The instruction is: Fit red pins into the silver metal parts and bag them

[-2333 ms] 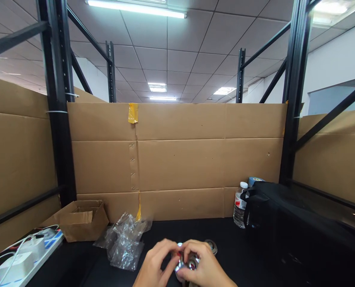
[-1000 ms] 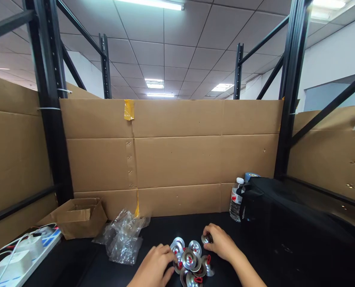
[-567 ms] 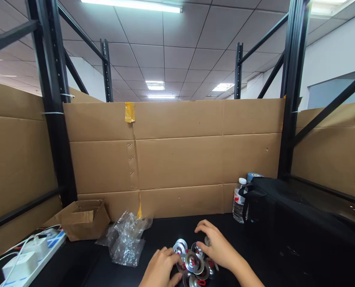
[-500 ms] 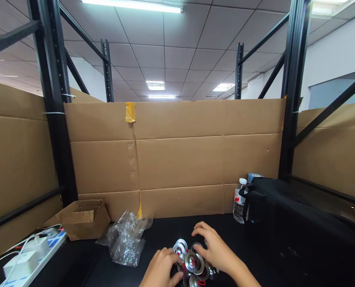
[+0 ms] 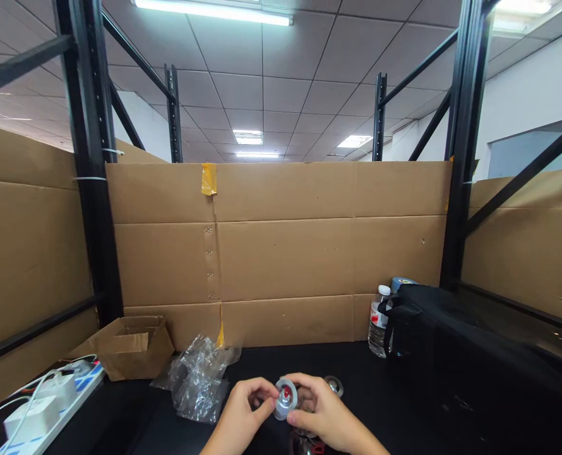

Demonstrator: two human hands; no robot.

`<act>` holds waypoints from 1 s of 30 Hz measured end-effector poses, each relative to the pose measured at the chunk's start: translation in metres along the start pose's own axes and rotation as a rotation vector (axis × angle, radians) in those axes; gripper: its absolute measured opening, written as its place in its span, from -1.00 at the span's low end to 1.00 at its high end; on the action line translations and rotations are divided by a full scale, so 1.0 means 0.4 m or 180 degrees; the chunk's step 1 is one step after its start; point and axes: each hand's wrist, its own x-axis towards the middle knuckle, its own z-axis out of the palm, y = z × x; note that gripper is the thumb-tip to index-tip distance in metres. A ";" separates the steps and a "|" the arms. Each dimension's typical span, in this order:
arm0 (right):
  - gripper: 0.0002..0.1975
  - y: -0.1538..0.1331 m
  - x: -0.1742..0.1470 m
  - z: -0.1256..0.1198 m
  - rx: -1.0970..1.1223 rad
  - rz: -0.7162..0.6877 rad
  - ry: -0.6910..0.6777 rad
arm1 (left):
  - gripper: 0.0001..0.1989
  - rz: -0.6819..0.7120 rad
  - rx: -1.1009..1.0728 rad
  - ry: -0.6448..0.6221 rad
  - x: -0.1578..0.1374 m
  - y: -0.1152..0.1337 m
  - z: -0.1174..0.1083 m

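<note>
A small shiny round disc (image 5: 286, 399) with a pale rim and a red centre is held up between my hands at the bottom middle. My right hand (image 5: 321, 407) grips its right side between thumb and fingers. From the left, my left hand (image 5: 250, 404) pinches at the disc's edge with its fingertips. Other silvery round pieces (image 5: 304, 442) with red bits lie on the black table below my right hand, which partly covers them. One more metal disc (image 5: 334, 385) shows just behind that hand.
Crumpled clear plastic (image 5: 203, 382) and an open cardboard box (image 5: 132, 351) sit to the left, near a power strip (image 5: 58, 411) with white plugs. A water bottle (image 5: 378, 322) and a large black bag (image 5: 475, 373) stand right. A cardboard wall (image 5: 285, 259) closes the back.
Both hands were apart over the pile of silvery pieces. They have come together, lifting one disc between them. The view has shifted slightly.
</note>
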 end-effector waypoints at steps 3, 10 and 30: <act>-0.26 0.023 0.007 0.011 0.0703 -0.0114 -0.0006 | -0.57 0.0008 -0.0683 -0.0168 0.003 -0.005 0.017; -0.23 0.044 0.032 0.015 0.0415 -0.0207 0.0704 | -0.50 0.0102 -0.1066 -0.0487 -0.001 -0.018 0.054; -0.62 -0.053 0.006 -0.019 -0.2329 -0.0204 0.0906 | -0.85 0.0340 0.2279 0.0076 -0.017 0.038 -0.053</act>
